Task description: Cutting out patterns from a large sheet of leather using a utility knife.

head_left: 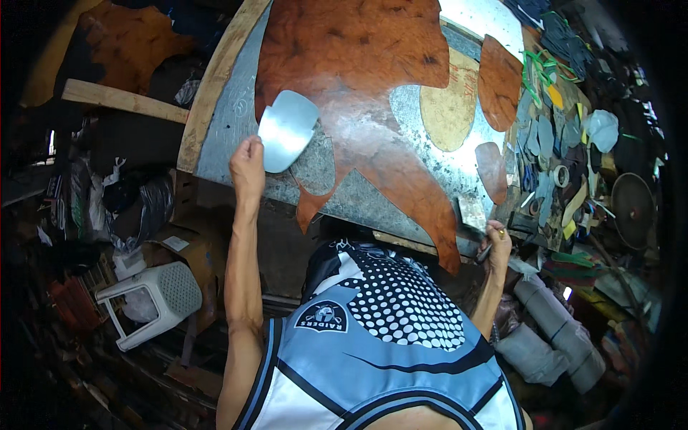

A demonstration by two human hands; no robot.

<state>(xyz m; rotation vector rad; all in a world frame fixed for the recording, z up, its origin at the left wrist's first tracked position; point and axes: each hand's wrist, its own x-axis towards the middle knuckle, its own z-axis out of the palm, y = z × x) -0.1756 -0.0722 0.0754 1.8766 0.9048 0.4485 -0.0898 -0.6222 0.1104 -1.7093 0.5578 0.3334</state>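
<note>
Your left hand (247,166) gripped a shiny plate (289,130) by its rim, over the left edge of the brown leather (351,50); placing it seemed the step in hand, calling for a level hold. Your right hand (498,242) curled beside a pale block (471,212), its grip unclear. 2 leather tails overhung the near edge; bare metal tabletop (229,122) left room leftward.

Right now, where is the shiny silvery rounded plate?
In the head view, the silvery plate is above and left of centre, held in the left hand over the left edge of the large brown leather hide.
</note>
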